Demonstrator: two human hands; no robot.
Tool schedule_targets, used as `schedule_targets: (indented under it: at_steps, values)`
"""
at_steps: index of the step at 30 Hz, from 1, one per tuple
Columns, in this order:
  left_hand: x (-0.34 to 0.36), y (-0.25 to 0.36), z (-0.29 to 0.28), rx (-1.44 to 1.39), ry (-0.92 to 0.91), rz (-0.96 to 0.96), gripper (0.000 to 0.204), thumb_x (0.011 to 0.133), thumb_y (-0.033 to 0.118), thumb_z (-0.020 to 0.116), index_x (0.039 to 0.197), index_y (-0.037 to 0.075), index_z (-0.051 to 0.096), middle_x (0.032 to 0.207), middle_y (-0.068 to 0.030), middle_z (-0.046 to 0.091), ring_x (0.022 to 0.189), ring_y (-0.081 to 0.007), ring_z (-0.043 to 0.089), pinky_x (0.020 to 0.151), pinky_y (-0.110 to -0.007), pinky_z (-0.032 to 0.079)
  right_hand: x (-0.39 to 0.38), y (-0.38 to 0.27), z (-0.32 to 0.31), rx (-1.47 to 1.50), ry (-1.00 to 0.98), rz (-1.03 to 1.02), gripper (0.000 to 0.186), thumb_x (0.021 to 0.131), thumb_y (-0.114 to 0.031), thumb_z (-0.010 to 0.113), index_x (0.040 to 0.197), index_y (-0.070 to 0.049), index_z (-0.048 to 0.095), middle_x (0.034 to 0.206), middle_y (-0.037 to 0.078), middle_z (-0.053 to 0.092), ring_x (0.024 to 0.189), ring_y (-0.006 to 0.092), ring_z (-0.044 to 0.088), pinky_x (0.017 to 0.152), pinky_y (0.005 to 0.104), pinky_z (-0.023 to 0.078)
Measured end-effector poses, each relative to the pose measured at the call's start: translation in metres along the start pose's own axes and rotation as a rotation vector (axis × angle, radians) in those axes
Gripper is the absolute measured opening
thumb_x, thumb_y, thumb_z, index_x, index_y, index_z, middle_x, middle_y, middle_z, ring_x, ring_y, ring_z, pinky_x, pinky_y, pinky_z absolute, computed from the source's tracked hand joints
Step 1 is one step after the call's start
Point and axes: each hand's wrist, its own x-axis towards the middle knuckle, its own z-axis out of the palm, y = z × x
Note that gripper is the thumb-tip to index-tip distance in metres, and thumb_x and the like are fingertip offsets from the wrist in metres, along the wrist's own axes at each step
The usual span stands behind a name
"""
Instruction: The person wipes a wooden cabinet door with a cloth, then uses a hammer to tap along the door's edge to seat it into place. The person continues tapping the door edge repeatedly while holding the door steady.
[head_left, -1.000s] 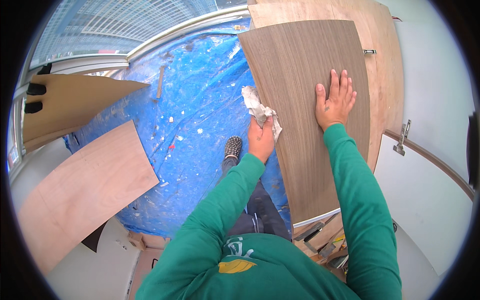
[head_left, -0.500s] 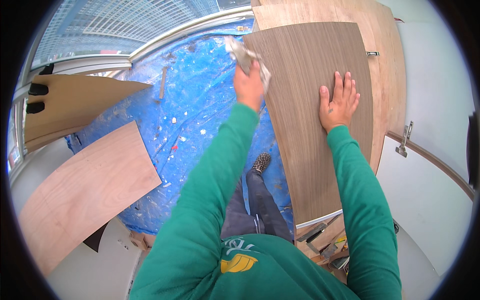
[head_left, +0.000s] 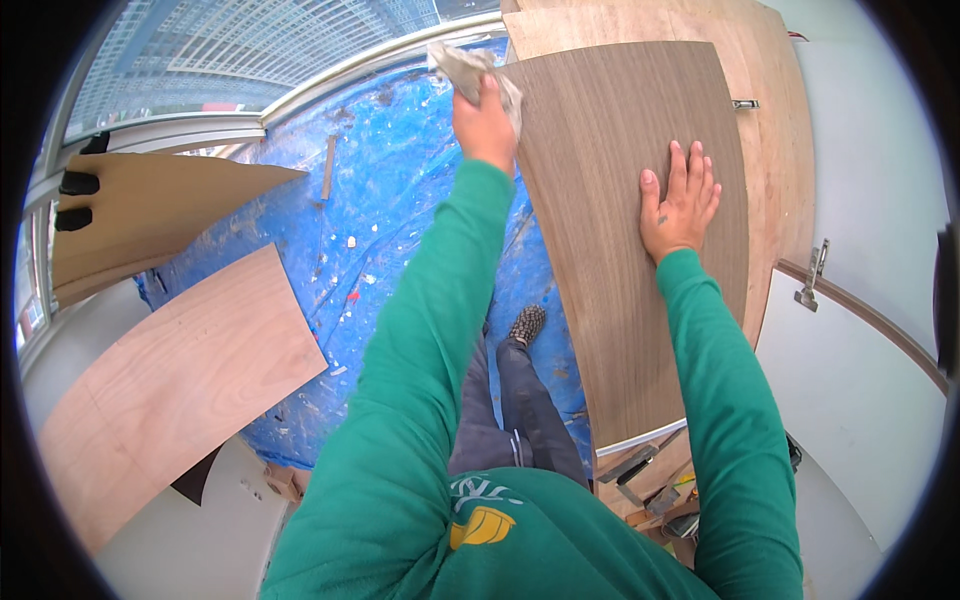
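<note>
The brown wood-grain panel [head_left: 615, 300] lies ahead of the person and to the right of the body, face up on a pale plywood table [head_left: 783, 150] that shows past its far and right edges. Its long axis runs away from the body, the far end leaning a little leftward, and its left long edge borders the blue sheet [head_left: 400, 240] covering the floor. The two hands are well apart, on different sides of that axis. The left hand [head_left: 484, 125] is closed around a crumpled rag [head_left: 462, 70] and reaches out by the panel's far left corner, so it is the nearer of the two to that corner and to the left edge; whether the rag touches the edge there cannot be told. The right hand [head_left: 682, 215] rests flat with fingers spread on the panel's face, beyond the middle of its length and closer to the right long edge, where a metal hinge [head_left: 745, 104] sits just outside, farther along.
</note>
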Motion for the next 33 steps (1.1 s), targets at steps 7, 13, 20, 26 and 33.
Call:
schedule_targets:
  at_steps: [7, 13, 20, 26, 33]
  values:
    - [-0.022, -0.002, -0.003, 0.142, 0.080, 0.045, 0.036, 0.099, 0.021, 0.062, 0.127, -0.002, 0.061, 0.115, -0.0112, 0.070, 0.106, -0.0210, 0.065, 0.093, -0.037, 0.049, 0.001, -0.001, -0.002, -0.002, -0.028, 0.013, 0.065, 0.101, -0.055, 0.047, 0.157, -0.022, 0.037, 0.167, 0.010, 0.026, 0.155, 0.0328, 0.019, 0.125, 0.0568, 0.009]
    - [0.040, 0.013, 0.020, 0.066, 0.065, -0.019, 0.032, 0.097, 0.022, 0.065, 0.119, -0.002, 0.065, 0.105, -0.0103, 0.072, 0.092, -0.0191, 0.065, 0.084, -0.035, 0.052, 0.001, 0.000, -0.001, -0.006, -0.031, 0.020, 0.065, 0.101, -0.056, 0.046, 0.157, -0.022, 0.037, 0.167, 0.011, 0.026, 0.155, 0.0326, 0.019, 0.125, 0.0566, 0.009]
    - [0.021, 0.010, 0.013, 0.116, 0.044, 0.178, 0.030, 0.098, 0.019, 0.066, 0.120, -0.001, 0.065, 0.107, -0.0090, 0.072, 0.092, -0.0171, 0.065, 0.085, -0.035, 0.052, 0.001, -0.002, -0.004, -0.028, -0.038, 0.026, 0.065, 0.101, -0.054, 0.048, 0.157, -0.021, 0.038, 0.167, 0.011, 0.026, 0.155, 0.0326, 0.019, 0.126, 0.0561, 0.009]
    - [0.012, 0.008, 0.006, 0.202, 0.110, 0.173, 0.025, 0.096, 0.017, 0.068, 0.114, 0.000, 0.069, 0.102, -0.0094, 0.074, 0.090, -0.0171, 0.067, 0.083, -0.035, 0.053, 0.002, -0.002, -0.004, -0.021, -0.038, 0.030, 0.065, 0.101, -0.053, 0.049, 0.156, -0.021, 0.039, 0.166, 0.012, 0.027, 0.154, 0.0332, 0.020, 0.125, 0.0569, 0.010]
    - [0.047, 0.016, 0.012, 0.304, 0.134, 0.089, 0.028, 0.089, 0.021, 0.073, 0.102, -0.004, 0.069, 0.098, -0.0158, 0.074, 0.089, -0.0240, 0.070, 0.082, -0.037, 0.053, 0.002, -0.001, -0.003, -0.005, -0.033, 0.037, 0.065, 0.100, -0.054, 0.049, 0.155, -0.022, 0.040, 0.166, 0.012, 0.027, 0.154, 0.0332, 0.021, 0.124, 0.0585, 0.010]
